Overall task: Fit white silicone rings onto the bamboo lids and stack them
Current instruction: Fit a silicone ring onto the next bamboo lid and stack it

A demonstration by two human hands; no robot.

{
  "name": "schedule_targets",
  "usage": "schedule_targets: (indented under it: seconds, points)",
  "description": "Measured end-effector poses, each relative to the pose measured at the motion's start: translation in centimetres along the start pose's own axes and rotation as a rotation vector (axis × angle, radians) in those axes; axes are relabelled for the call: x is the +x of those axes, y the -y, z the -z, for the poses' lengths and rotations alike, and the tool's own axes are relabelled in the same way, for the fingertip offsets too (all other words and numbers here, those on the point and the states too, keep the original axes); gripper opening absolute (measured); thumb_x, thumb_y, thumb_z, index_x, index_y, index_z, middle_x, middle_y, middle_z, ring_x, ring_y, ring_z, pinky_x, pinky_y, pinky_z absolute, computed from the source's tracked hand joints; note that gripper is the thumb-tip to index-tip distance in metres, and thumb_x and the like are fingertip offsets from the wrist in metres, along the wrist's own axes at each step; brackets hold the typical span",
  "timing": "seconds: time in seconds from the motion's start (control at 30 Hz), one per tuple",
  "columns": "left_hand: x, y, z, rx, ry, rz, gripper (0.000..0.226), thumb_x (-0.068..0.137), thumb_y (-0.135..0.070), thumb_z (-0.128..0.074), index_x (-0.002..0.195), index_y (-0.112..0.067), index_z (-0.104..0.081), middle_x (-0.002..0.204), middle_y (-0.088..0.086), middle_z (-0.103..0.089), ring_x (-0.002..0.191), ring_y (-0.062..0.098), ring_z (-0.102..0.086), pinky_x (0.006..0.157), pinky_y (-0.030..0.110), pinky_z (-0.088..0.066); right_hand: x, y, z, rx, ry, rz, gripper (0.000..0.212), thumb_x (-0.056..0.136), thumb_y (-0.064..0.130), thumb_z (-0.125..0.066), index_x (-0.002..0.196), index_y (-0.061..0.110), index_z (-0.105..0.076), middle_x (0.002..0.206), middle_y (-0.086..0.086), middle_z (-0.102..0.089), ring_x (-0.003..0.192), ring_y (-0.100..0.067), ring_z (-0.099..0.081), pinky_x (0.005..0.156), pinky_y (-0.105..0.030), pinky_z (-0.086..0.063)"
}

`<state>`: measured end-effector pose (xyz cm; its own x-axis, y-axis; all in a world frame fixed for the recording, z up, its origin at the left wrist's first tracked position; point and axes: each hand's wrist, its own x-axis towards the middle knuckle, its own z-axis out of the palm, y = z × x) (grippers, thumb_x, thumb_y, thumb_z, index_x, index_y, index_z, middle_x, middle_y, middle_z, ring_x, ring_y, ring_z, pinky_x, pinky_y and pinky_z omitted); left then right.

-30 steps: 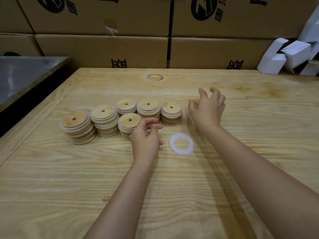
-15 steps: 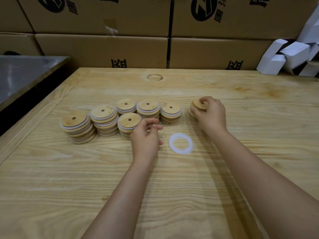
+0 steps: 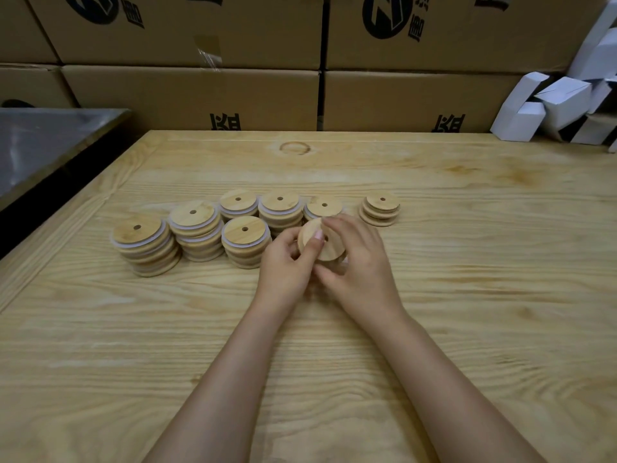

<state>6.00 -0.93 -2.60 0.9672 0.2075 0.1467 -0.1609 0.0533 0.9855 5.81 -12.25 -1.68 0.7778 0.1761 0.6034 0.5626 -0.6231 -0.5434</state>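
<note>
Pinching bamboo lid [image 3: 330, 246]: left hand [image 3: 283, 265], right hand [image 3: 360, 262] | wooden table [image 3: 467, 295] | cardboard boxes [image 3: 190, 95] behind

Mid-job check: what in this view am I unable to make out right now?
- Head view: whether the held lid has its ring on; the left hand and right hand cover its rim.
- Head view: how many lids the stack behind it holds; the held lid and hands hide its lower part.
- Head view: the white boxes run off the right edge.
</note>
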Motion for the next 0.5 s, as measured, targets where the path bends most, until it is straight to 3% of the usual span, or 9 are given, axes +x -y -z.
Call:
schedule_targets:
  seconds: [0.07, 0.13, 0.2, 0.3, 0.37, 0.5]
  points:
    - [0.1, 0.2, 0.0, -0.004, -0.037, 0.001, 0.007, 0.092, -0.017, -0.058, 0.098, -0.013, -0.058, 0.082, 0.005, -0.068, 0.069, 0.009, -0.063, 0.064, 0.022, -0.049, 0.0, 0.0, -0.4, -0.001, 0.029, 0.036, 0.054, 0.069, 0.007, -0.075, 0.12, 0.002, -0.058, 0.124, -0.011, -0.057, 0.117, -0.029, -0.051, 0.105, -0.027, -0.031]
    - [0.1, 0.3, 0.0, -0.037, -0.069, 0.002, 0.003, 0.092, -0.016, -0.057, 0.095, -0.017, -0.056, 0.081, 0.004, -0.067, 0.067, 0.01, -0.063, 0.061, 0.025, -0.052, 0.0, -0.1, -0.4, 0.013, 0.014, 0.023, 0.049, 0.075, 0.009, -0.069, 0.122, 0.003, -0.056, 0.126, -0.009, -0.056, 0.119, -0.026, -0.049, 0.106, -0.026, -0.029]
    - [0.1, 0.2, 0.0, -0.061, -0.107, 0.004, 0.006, 0.092, -0.014, -0.057, 0.091, -0.018, -0.054, 0.077, 0.001, -0.066, 0.062, 0.008, -0.062, 0.052, 0.025, -0.054, 0.0, -0.7, -0.3, -0.011, -0.003, -0.056, 0.043, 0.081, 0.011, -0.06, 0.123, 0.003, -0.056, 0.125, -0.01, -0.056, 0.118, -0.026, -0.047, 0.105, -0.023, -0.026]
    - [0.0, 0.2, 0.2, -0.042, -0.105, -0.014, 0.01, 0.091, -0.009, -0.059, 0.09, -0.019, -0.056, 0.083, 0.002, -0.067, 0.072, 0.01, -0.066, 0.056, 0.024, -0.056, -0.3, -2.5, 0.0, -0.192, 0.103, -0.254, 0.035, 0.087, 0.016, -0.058, 0.121, 0.007, -0.06, 0.122, -0.008, -0.055, 0.116, -0.027, -0.043, 0.101, -0.029, -0.03]
    - [0.0, 0.2, 0.2, -0.042, -0.087, -0.019, 0.011, 0.09, -0.007, -0.06, 0.092, -0.018, -0.059, 0.086, 0.002, -0.068, 0.08, 0.012, -0.068, 0.06, 0.024, -0.056, -0.4, -3.2, 0.2, -0.258, 0.185, -0.329, 0.029, 0.088, 0.021, -0.059, 0.114, 0.012, -0.066, 0.115, -0.005, -0.057, 0.111, -0.025, -0.043, 0.097, -0.032, -0.033]
    - [0.0, 0.1, 0.3, -0.035, -0.099, -0.005, 0.012, 0.089, -0.008, -0.062, 0.093, -0.019, -0.06, 0.087, 0.0, -0.069, 0.085, 0.014, -0.068, 0.064, 0.026, -0.058, -0.3, -3.1, 0.4, -0.286, 0.162, -0.293, 0.016, 0.088, 0.019, -0.061, 0.099, 0.014, -0.072, 0.099, -0.003, -0.063, 0.098, -0.024, -0.051, 0.088, -0.036, -0.038]
